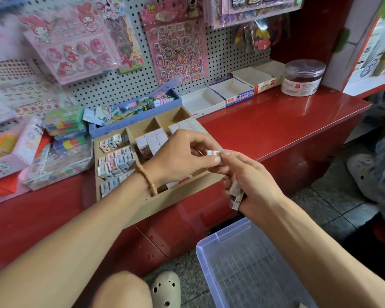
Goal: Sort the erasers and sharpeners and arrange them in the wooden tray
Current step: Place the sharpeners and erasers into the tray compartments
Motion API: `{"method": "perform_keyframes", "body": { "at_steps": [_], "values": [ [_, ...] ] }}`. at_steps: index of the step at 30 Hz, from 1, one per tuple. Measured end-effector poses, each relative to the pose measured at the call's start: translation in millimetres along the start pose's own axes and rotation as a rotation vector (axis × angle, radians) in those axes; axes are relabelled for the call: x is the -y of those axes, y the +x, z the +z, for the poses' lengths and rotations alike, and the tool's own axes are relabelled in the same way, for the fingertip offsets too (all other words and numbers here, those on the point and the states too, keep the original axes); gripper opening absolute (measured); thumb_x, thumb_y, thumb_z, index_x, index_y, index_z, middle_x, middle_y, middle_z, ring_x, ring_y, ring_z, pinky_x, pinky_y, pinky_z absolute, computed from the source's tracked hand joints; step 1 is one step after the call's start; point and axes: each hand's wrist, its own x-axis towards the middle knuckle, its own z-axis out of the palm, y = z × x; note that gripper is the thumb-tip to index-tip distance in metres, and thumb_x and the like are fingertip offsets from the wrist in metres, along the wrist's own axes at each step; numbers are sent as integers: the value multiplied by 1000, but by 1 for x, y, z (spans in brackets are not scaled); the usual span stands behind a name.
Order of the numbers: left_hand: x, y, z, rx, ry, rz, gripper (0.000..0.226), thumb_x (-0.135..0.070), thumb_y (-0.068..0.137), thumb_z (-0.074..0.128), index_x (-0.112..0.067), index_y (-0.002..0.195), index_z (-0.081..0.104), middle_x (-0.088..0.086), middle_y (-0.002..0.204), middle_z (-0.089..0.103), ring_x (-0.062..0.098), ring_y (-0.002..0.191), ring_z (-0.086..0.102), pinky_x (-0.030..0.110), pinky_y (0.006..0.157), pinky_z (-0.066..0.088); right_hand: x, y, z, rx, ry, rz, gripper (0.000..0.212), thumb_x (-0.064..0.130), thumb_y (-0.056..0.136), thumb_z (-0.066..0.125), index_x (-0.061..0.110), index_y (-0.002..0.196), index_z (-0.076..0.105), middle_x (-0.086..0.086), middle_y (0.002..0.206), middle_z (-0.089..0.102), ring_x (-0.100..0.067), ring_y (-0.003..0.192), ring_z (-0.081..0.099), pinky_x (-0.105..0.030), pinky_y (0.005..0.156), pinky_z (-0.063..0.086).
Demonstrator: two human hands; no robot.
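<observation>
The wooden tray sits on the red counter, split into compartments. Its left column holds several small sharpeners in pink, blue and white. The middle and right compartments hold rows of white erasers. Above the tray's right side, my left hand pinches one small white eraser between thumb and fingers. My right hand touches that same eraser with its fingertips and grips a stack of wrapped erasers in its palm.
A clear plastic bin stands on the floor below my right arm. Empty white cardboard boxes and a round plastic jar line the counter's back. Stationery packs crowd the left; sticker sheets hang on the pegboard.
</observation>
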Motion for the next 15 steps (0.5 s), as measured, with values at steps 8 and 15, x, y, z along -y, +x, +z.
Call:
{"method": "perform_keyframes", "body": {
  "at_steps": [8,15],
  "values": [
    [-3,-37,-41,-138,60,-125,20,-13,71,85,-15,85,70,4,75,64,19,64,64,23,56,48,-5,-12,4,-77,105,146,24,30,103,51,10,97,65,0,57,52,-11,46,41,-22,40,32],
    [24,-70,-69,-129,472,-224,22,-16,70,85,-23,81,68,-7,76,61,0,57,50,21,63,47,-8,-19,-4,-157,194,190,20,20,100,49,13,84,58,0,57,44,-13,47,39,-21,41,30]
  ]
}}
